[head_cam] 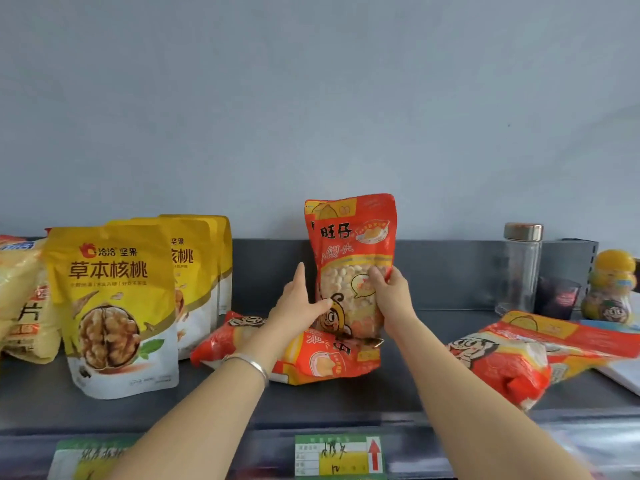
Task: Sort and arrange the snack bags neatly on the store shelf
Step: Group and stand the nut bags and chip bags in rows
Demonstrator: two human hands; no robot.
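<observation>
Head view: right hand (388,294) grips a red bag (349,237) upright, flat left hand (298,306) touches it; lying bags (502,362) at 4 o'clock remain unsorted.

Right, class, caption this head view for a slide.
Left hand steadies, right hand grips an upright red snack bag at the grey shelf.

Four red snack bags (349,244), at least three yellow walnut bags (114,306); one glass jar (519,271), one yellow bottle (611,285)
</observation>
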